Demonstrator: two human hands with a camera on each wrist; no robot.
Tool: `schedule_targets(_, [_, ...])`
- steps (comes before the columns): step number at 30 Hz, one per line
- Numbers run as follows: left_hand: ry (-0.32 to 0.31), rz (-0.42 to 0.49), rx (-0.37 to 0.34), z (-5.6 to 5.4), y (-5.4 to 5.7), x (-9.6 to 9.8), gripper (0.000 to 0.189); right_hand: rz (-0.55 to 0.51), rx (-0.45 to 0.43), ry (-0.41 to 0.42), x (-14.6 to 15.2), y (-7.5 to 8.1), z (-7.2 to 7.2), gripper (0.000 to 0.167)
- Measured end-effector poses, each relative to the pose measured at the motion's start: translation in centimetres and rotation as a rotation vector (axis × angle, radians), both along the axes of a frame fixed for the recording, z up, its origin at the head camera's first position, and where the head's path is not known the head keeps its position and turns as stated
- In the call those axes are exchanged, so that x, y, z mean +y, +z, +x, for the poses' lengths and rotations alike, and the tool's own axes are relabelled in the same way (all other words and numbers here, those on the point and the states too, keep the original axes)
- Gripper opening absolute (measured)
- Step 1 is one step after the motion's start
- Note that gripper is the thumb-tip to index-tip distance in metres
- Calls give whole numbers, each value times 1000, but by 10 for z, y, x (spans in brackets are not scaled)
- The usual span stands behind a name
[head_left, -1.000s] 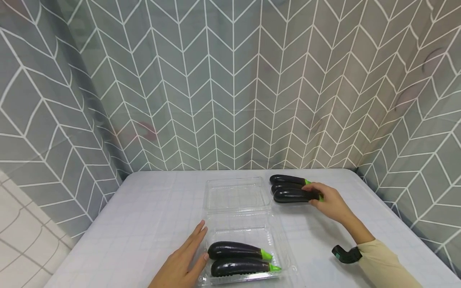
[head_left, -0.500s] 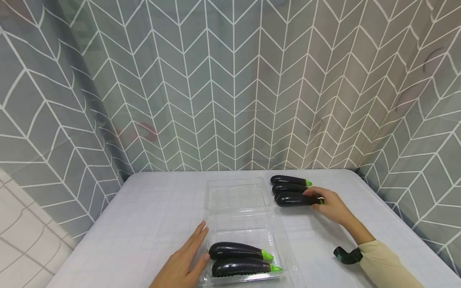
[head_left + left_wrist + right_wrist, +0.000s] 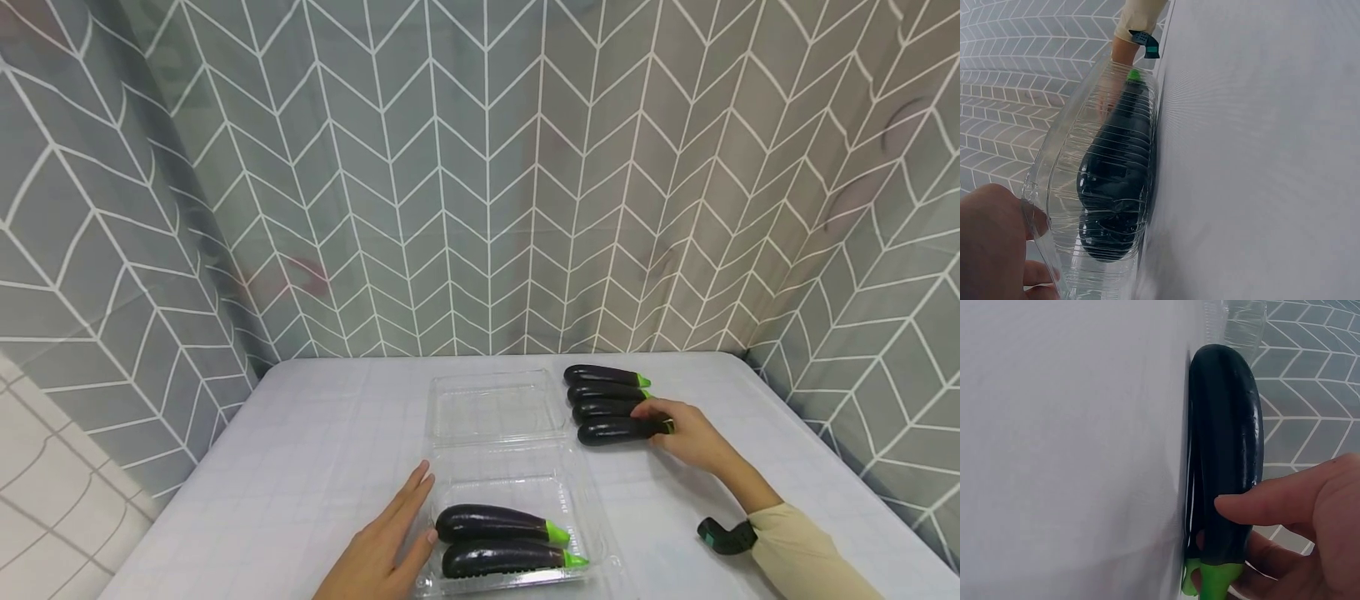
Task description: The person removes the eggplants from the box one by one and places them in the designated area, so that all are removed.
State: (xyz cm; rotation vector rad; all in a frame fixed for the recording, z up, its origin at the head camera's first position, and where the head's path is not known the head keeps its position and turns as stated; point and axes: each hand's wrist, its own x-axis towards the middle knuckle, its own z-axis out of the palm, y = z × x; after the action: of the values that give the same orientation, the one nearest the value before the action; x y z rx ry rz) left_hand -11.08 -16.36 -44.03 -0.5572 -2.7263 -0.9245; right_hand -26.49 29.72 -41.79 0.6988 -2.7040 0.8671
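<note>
My right hand (image 3: 686, 431) pinches a dark eggplant (image 3: 611, 432) near its green stem end, thumb on one side and fingers on the other in the right wrist view. It is the front one of several eggplants lying in a stack of rows at the back right, and it overlaps another behind it. A clear plastic clamshell box (image 3: 558, 492) lies with its lid (image 3: 487, 408) folded back. Two eggplants (image 3: 491, 523) lie side by side in its base, green ends to the right. At the base's left rim, my left hand (image 3: 378, 533) rests with fingers straight.
A white cloth covers the table (image 3: 315, 433). Grey patterned curtain (image 3: 480, 183) hangs behind and on both sides. On the right wrist sits a black camera mount (image 3: 726, 536), close over the table.
My right hand has moved slightly toward the front with the eggplant it pinches, and another eggplant now shows behind it. The left hand and the box stay in place.
</note>
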Motion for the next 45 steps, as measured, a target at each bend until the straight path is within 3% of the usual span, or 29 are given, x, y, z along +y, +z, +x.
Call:
schedule_targets(12, [-4,4,27,1,1,1,63,47,21,9,2,-1,1,36])
schedule_targets(22, [-2,14,8,1,2,1,64,68,42,7,2,3,6,34])
schedule_targets(27, [1,13,9,2,1,1,64,89,63,23,-2,14,8,35])
schedule_targets(32, [-1,14,10,2,1,1,64,78,147,59,-16,33,15,34])
schedule_targets(37, [-4,14,4,1,2,1,65,45,240,118,-39,51,26,32])
schedule_targets(45, [1,2,1,0,1,0,65,29,296,225,-71,65,35,33])
